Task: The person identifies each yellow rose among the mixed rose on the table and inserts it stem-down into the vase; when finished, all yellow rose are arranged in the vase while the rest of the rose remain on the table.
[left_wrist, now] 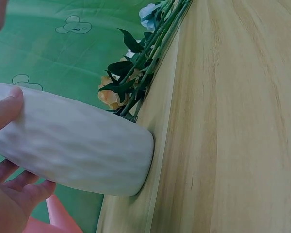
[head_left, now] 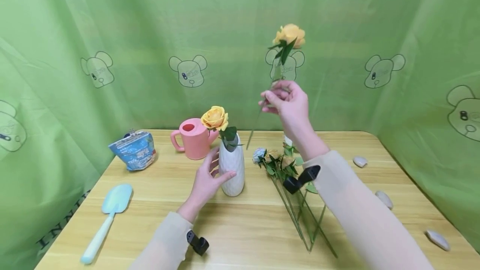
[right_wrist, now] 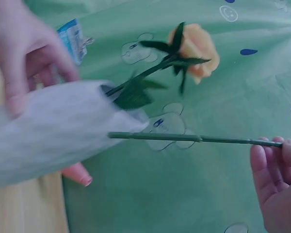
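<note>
A white textured vase point(head_left: 231, 172) stands upright on the table with one yellow rose point(head_left: 215, 118) leaning out of its mouth. My left hand point(head_left: 205, 182) holds the vase from its left side, thumb across the front and fingers round the back. Up to the right, my right hand point(head_left: 292, 101) pinches the stem of a second yellow rose point(head_left: 290, 36), bloom up. That rose's green stem point(right_wrist: 199, 139) slants down toward the vase, and in the right wrist view its lower end overlaps the vase's mouth.
Right of the vase lie several cut flowers point(head_left: 277, 163), stems toward me. A pink watering can point(head_left: 196, 143) stands behind the vase, a blue bag point(head_left: 136, 151) at the back left. A light-blue trowel point(head_left: 116, 199) lies at left. Several stones point(head_left: 384, 199) rest along the right edge.
</note>
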`<state>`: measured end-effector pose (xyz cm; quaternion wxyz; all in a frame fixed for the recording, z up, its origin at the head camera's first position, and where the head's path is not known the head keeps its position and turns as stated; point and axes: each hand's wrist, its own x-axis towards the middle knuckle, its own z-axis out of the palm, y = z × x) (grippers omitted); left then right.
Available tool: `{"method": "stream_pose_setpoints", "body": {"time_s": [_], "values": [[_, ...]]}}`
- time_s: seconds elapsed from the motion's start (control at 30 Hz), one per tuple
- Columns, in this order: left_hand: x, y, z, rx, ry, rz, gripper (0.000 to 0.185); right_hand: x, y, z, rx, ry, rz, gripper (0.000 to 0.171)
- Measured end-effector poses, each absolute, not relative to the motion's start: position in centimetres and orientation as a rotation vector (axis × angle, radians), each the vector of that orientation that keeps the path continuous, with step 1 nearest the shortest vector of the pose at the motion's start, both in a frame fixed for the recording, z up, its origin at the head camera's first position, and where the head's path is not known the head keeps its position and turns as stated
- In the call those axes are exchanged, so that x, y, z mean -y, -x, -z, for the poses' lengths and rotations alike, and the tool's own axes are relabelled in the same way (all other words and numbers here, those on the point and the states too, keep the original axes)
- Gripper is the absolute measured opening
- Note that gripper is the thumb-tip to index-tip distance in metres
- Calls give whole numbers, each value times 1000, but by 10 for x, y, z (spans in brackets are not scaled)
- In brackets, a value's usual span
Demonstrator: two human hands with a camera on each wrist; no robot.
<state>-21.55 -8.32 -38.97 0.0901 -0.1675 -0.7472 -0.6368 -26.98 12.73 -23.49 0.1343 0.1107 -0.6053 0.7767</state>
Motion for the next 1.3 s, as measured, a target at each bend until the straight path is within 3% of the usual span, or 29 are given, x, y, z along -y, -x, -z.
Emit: {"method": "stream_pose_setpoints", "body": {"time_s": [0.3, 0.83, 1.3], "values": [[82, 233, 416, 2224, 481, 1895, 76, -104, 283, 237, 1588, -507, -2286, 25], [79, 234, 418, 2238, 481, 1845, 75, -94, 281, 299, 1844, -417, -2450, 32], [84, 234, 420, 2211, 489, 1813, 75, -99, 269, 324, 2150, -291, -2254, 20]]}}
